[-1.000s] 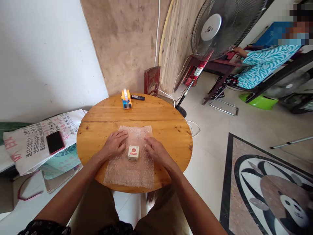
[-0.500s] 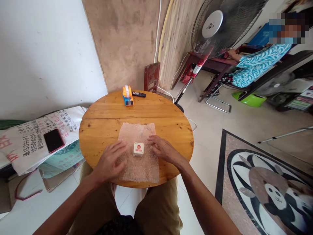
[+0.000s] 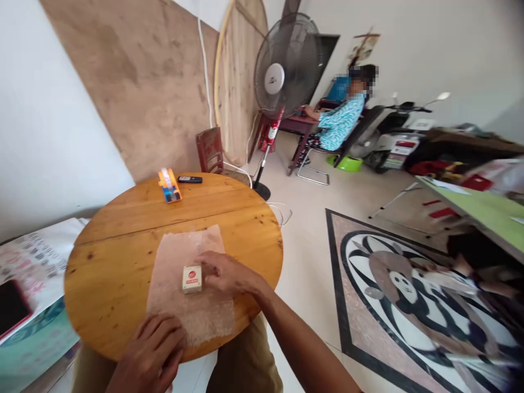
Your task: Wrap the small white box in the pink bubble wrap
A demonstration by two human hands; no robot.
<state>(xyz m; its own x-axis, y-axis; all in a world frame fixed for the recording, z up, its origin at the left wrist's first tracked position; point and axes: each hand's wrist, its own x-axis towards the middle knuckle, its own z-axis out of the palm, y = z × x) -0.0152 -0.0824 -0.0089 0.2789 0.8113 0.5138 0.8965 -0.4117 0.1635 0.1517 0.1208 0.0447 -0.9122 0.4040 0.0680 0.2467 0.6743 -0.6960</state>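
A small white box with a red mark (image 3: 192, 279) rests on a sheet of clear bubble wrap (image 3: 172, 262) on the round wooden table (image 3: 102, 273). Just right of the box is my right hand (image 3: 229, 274), its fingers apart over the wrap and nothing held in them. My left hand (image 3: 153, 346) lies at the near left corner of the wrap by the table's front edge, fingers bent and partly hidden; whether they pinch the wrap is unclear.
An orange and blue tape dispenser (image 3: 169, 186) and a dark remote (image 3: 190, 179) lie at the table's far side. Beyond stand a red chair (image 3: 209, 150) and a fan (image 3: 289, 65). A person (image 3: 339, 123) sits at another table. At left is a phone (image 3: 12, 308).
The view has swung right, so the table appears farther left. My left hand has moved down toward the table's front edge. My right hand is now closer to the box.
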